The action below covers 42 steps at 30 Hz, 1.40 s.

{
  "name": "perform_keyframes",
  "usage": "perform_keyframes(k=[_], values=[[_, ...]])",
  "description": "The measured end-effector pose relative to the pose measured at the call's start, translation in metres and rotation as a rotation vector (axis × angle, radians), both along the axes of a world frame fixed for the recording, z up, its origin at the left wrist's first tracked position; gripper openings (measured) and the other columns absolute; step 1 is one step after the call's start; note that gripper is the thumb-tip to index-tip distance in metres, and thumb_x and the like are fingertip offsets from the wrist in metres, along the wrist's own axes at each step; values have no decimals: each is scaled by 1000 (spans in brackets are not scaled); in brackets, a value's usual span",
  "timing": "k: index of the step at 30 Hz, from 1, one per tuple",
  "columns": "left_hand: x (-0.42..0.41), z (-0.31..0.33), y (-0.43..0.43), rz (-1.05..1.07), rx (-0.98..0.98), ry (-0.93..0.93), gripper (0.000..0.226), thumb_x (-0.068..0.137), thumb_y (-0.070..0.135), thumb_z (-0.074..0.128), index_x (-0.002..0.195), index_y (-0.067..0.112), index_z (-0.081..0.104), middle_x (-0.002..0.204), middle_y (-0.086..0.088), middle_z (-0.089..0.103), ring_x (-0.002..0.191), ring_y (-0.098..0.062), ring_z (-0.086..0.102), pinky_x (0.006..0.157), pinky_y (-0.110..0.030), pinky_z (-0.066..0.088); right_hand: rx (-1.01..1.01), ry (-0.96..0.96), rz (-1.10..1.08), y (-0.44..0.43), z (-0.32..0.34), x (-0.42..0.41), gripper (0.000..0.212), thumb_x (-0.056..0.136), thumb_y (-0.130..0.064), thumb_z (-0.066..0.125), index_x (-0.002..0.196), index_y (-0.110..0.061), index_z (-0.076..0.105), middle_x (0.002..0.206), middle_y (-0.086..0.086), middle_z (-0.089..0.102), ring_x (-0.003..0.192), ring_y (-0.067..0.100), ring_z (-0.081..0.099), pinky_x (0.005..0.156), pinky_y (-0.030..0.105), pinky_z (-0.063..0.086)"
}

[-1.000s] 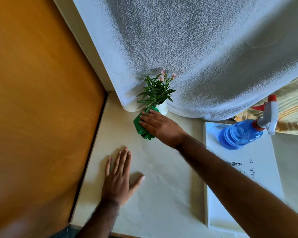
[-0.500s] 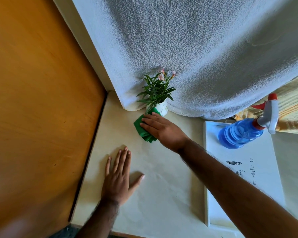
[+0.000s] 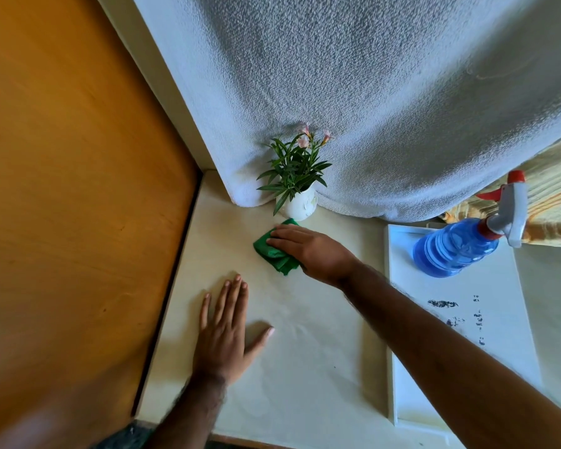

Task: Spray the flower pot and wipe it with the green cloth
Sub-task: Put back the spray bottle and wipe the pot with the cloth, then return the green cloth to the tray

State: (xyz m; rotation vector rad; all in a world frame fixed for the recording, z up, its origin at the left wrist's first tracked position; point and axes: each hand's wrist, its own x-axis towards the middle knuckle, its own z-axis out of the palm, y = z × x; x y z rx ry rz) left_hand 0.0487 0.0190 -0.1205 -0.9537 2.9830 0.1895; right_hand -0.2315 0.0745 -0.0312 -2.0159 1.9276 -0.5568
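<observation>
A small white flower pot (image 3: pixel 300 205) with green leaves and pink blossoms stands on the cream table near the hanging grey-white towel. Just in front of it lies the folded green cloth (image 3: pixel 274 252), flat on the table and apart from the pot. My right hand (image 3: pixel 311 251) rests palm-down on the cloth with fingers stretched over it. My left hand (image 3: pixel 229 332) lies flat on the table nearer to me, fingers spread, holding nothing. A blue spray bottle (image 3: pixel 460 247) with a grey and red trigger head stands on the white tray at the right.
A white tray (image 3: pixel 499 319) with dark marks covers the right side of the table. An orange wooden panel (image 3: pixel 78 205) borders the table on the left. The towel (image 3: pixel 370 92) hangs behind the pot, and a striped yellow fabric (image 3: pixel 554 202) shows at far right.
My right hand has slid the green cloth down off the pot's side onto the table, a little toward me. The pot's white body now shows fully. My left hand has stayed put.
</observation>
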Motion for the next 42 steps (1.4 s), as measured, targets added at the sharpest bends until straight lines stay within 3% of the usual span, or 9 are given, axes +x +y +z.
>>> perform_keyframes(k=[3,9,12,15,18,25,32,35,42], values=[[-1,1,0,3,1,4,102,92,82,34,166,13,16,176,-8,19,161,-26,21,127,-61,27,-158,105,86,-10,14,5,46,93,8,39,130,4,65,136,23,64,133,40,56,114,51,42],[-1,1,0,1,-2,2,102,93,81,36,166,13,17,176,-8,19,162,-26,21,126,-62,28,-196,205,69,-20,10,-8,31,94,9,51,119,10,70,124,29,69,122,49,62,108,61,42],[-1,0,0,1,-10,5,102,92,82,34,166,13,18,175,-9,20,161,-27,22,126,-62,28,-75,112,67,-13,-6,-5,41,87,19,52,125,12,65,131,33,63,127,51,56,111,61,41],[1,0,-1,0,-11,11,103,92,83,34,166,13,17,175,-9,21,161,-27,22,127,-61,27,77,6,-47,-4,-15,1,60,84,21,50,141,3,55,150,25,49,142,41,44,121,46,34],[0,-1,-1,0,-1,16,103,92,83,34,166,14,18,175,-9,22,161,-28,23,128,-61,25,106,-17,-140,2,-14,4,65,83,19,53,145,-2,53,154,19,47,144,35,42,121,40,33],[1,1,-2,-7,-3,-5,104,91,84,31,166,12,17,175,-10,21,160,-29,24,128,-61,25,-75,48,-244,35,20,4,59,78,23,61,134,4,62,141,24,59,134,41,54,117,50,39],[1,4,-1,-19,-27,40,102,91,78,43,163,8,28,172,-12,28,158,-29,30,126,-61,28,-154,74,-492,139,30,3,69,72,28,62,137,5,58,147,23,53,138,39,49,117,50,38],[0,4,0,-22,-30,60,100,91,76,47,163,9,27,173,-11,26,159,-28,28,126,-61,27,-118,124,-616,197,17,12,80,62,33,63,136,4,60,147,21,55,138,36,49,116,46,37],[1,-1,-1,-15,-44,72,98,94,77,40,165,11,22,174,-9,26,160,-26,27,127,-60,26,40,179,-747,274,-16,23,80,63,31,73,137,1,60,146,21,56,135,38,53,107,59,48]])
